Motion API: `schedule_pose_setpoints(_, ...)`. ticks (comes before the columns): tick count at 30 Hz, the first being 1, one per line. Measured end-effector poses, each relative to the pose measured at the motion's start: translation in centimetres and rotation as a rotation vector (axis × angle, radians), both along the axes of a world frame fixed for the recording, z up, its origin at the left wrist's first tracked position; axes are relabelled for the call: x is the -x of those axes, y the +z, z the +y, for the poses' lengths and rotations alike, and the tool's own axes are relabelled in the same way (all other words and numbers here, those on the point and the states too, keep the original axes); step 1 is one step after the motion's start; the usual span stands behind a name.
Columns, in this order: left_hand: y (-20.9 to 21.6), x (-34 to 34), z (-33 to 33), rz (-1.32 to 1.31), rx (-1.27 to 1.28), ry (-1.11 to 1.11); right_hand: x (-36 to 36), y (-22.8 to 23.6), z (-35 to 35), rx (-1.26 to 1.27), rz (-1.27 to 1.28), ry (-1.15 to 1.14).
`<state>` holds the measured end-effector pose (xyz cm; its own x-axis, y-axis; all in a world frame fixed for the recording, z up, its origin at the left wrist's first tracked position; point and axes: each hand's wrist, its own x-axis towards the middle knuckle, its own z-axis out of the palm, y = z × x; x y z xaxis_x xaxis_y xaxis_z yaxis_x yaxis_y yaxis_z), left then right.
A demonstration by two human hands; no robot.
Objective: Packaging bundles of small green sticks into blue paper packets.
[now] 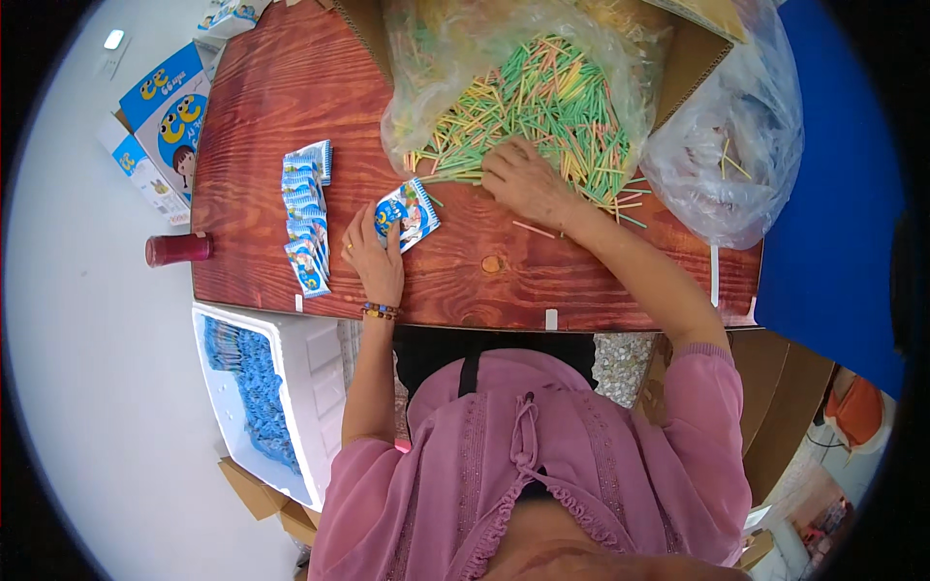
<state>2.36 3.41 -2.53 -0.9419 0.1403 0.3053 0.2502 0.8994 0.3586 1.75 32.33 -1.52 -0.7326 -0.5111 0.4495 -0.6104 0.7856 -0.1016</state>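
My left hand (374, 259) grips the left edge of a small blue-and-white packet (417, 215), thumb over its face, on the wooden table. To the right, my right hand (533, 187) has its fingers curled at the near edge of a heap of thin pastel sticks (573, 92), green, yellow and pink. A few green and yellow sticks poke out leftward from under its fingertips, pointing at the packet; the fingertips themselves are partly hidden. The heap spills from a clear plastic bag (436, 58). An overlapping row of similar packets (306, 218) lies left of my left hand.
A cardboard box (693, 73) surrounds the bag, with another clear bag (712, 174) beside it. Loose sticks lie near the heap. At the table's left edge lies a red cup-like container (179, 249). Below stands a white foam box (315, 387) of blue packets; a printed carton (170, 121) is farther left.
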Motion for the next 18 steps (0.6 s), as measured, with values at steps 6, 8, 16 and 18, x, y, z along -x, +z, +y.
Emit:
schedule_pose_setpoints(6, 0.6, 0.0, -0.1, 0.032, -0.284, -0.014, 0.8, 0.3, 1.8, 0.153, 0.072, -0.223)
schedule_pose_setpoints(8, 0.3, 0.2, -0.7, 0.01, -0.473, 0.032, 0.3, 1.2, 1.7, 0.228, 0.008, -0.231)
schedule_pose_setpoints(16, -1.1, 2.4, -0.5, -0.06, -0.809, 0.043, -0.8, 2.7, -6.2, 0.635, -0.466, -0.249)
schedule_pose_setpoints(18, -0.8, 2.1, 0.2, -0.051, -0.748, 0.021, 0.3, 2.3, -7.5, 0.624, -0.519, -0.325)
